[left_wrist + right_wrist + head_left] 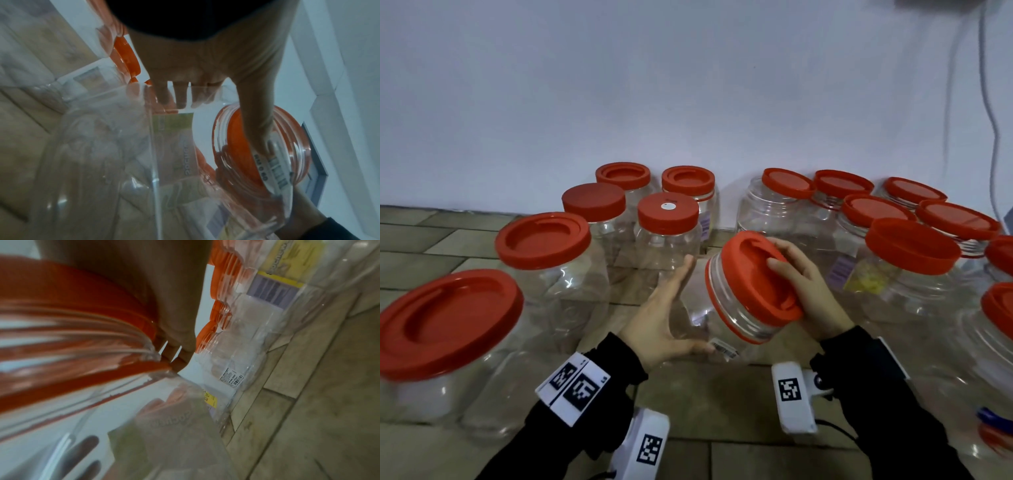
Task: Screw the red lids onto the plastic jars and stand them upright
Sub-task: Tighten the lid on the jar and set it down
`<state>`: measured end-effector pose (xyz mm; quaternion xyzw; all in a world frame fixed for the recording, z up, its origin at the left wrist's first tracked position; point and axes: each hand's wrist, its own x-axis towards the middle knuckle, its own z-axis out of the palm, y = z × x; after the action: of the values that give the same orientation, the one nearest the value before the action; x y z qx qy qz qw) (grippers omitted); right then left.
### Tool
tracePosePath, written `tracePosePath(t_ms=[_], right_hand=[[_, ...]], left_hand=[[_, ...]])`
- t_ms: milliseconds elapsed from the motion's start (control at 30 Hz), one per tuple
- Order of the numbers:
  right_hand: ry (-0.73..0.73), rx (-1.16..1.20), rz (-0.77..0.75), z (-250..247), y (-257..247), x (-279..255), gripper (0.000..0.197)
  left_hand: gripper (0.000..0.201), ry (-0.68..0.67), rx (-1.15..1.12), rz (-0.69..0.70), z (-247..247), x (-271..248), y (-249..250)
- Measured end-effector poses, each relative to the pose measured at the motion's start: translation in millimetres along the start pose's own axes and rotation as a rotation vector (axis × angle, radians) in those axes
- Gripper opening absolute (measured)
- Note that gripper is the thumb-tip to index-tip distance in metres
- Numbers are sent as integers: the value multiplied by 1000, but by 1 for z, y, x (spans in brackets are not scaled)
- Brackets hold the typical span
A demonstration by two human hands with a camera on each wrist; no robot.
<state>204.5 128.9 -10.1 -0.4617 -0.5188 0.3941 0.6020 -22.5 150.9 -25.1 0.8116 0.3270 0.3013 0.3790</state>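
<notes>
Jar (726, 308) is held tilted in the air above the floor (705, 394), mouth toward the right, between two groups of capped jars. The lid (756, 274) sits on its neck; a gap of thread shows under the rim, so probably not fully screwed down.

Handling, my read: empty clear thin-wall plastic, so light, a bit flexy, smooth and slippery. Squeeze the body hard and it will deform and bind the thread. Best hold is palm cupped around the body below the shoulder, other hand spread over the lid rim (the recessed top gives the fingertips some purchase).

Hands now: left hand (667, 315) is cupped against the far side of the body, fingers nearly straight, thumb under by the barcode sticker (724, 347). It's supporting rather than clamping. Right hand (804, 291) is wrapped over the lid, fingers curled on the rim.

Views:
- Head shows the whole layout: capped jars standing along the wall (688, 85) edge of the floor, left group (544, 267) and right group (914, 267).
- Left wrist looks through the jar wall, shows the lid's underside and the thumb (255, 129) on the sticker, which head view half hides.
- Right wrist shows the thread rings under the lid (72, 305) close up, blurred; can't judge seating from it.
</notes>
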Motion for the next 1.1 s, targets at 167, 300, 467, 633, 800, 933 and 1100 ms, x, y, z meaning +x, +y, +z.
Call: tracePosePath(t_ms=[167, 300, 467, 633, 800, 933, 1100], right_hand=[[-45, -165, -26, 2, 3, -1, 21], [-60, -396, -73, 1, -12, -6, 26], [-374, -816, 197, -1, -41, -16, 116], [-455, -999, 116, 5, -45, -20, 120], [-602, -1108, -243, 2, -45, -22, 122], [-590, -1094, -200, 2, -47, -22, 119], [-401, -1082, 284, 19, -48, -20, 107]], left_hand=[[112, -15, 15, -11, -1, 0, 7], [112, -39, 99, -2, -6, 0, 9], [110, -67, 259, 52, -13, 1, 8], [103, -79, 257, 78, -16, 5, 4], [103, -127, 213, 72, -23, 7, -1], [102, -129, 212, 89, -22, 5, -2], [100, -48, 331, 106, -9, 1, -1]])
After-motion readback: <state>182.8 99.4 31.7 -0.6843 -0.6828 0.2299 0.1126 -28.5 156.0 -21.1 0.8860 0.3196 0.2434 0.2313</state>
